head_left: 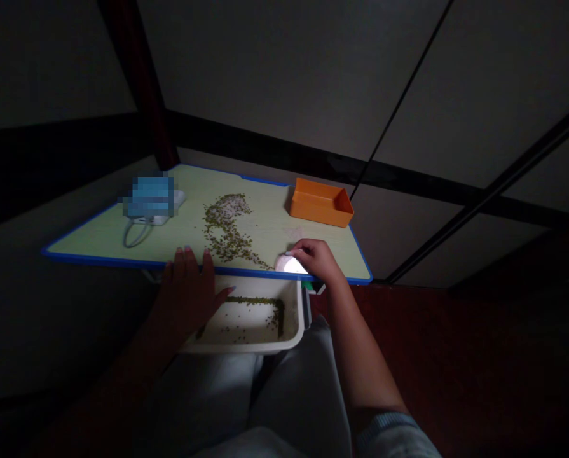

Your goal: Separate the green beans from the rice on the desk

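Note:
My left hand is open, fingers spread, at the front edge of the small table, with its thumb over a white plastic bin. My right hand is closed in a pinch low over the table's front right. Whatever its fingertips hold, if anything, is too small to make out. Just below them a bright white patch glows at the edge. Small greenish-brown seeds or beans lie scattered across the table's middle, with a paler heap at the back.
An orange open box stands at the table's back right. To the left is a blurred blue item with a grey cable loop. More greenish bits lie inside the bin above my lap. Wall panels rise behind the table.

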The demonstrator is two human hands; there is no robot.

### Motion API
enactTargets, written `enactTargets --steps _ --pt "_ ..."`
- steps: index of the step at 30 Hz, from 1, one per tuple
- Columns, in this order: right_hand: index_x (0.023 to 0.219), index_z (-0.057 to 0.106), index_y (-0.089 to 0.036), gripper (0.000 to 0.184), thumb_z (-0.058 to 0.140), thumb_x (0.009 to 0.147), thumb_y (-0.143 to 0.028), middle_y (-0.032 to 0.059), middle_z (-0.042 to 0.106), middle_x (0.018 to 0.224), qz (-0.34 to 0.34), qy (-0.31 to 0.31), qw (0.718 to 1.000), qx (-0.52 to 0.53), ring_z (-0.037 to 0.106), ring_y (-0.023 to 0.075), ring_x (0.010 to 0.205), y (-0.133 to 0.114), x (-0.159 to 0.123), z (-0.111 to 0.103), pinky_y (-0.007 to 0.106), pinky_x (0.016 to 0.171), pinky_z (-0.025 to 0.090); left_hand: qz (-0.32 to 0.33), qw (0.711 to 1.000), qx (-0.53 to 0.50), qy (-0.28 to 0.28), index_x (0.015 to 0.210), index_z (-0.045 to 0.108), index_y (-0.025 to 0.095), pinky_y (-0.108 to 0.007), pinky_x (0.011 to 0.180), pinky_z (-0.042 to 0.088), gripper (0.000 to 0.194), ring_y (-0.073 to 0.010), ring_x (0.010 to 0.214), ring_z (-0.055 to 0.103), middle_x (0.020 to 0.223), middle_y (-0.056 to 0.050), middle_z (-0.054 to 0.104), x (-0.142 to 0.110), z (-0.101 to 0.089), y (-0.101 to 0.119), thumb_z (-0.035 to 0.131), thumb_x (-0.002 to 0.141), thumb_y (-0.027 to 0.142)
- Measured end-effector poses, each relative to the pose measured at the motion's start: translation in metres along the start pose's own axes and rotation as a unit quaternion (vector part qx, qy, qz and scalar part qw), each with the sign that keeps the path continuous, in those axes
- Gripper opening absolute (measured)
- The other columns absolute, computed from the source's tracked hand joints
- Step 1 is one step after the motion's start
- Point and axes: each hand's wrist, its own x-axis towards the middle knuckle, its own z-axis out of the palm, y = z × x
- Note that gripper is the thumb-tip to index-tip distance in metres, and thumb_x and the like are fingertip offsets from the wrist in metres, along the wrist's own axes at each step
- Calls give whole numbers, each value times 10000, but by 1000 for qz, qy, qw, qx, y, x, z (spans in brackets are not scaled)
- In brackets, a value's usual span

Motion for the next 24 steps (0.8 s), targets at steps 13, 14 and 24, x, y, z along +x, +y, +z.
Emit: enactTargets --steps 13,14,24 --pt "804 722 -150 132 650 871 -237 30 716 762 -38 -28 997 -68 609 128 715 -14 10 11 220 670 401 3 1000 7 19 1396 347 -17 -636 1074 352 832 -495 1431 299 1476 -418 315 1 0 0 496 799 542" --pt "805 721 -152 132 650 875 -238 35 720 774 -40 -24 995 -83 613 131 726 -14 10 11 222 677 401 2 1000 9 19 1401 342 -11 -641 1072 353 831 -493 1432 298 1481 -413 313 1 0 0 493 800 544" --pt "830 717 -146 196 624 902 -302 84 737 823 -28 26 985 -166 634 170 753 -10 7 10 246 677 399 4 1000 22 11 1401 322 -23 -633 1078 342 834 -517 1415 306 1458 -425 329 1 -1 0 498 803 530"
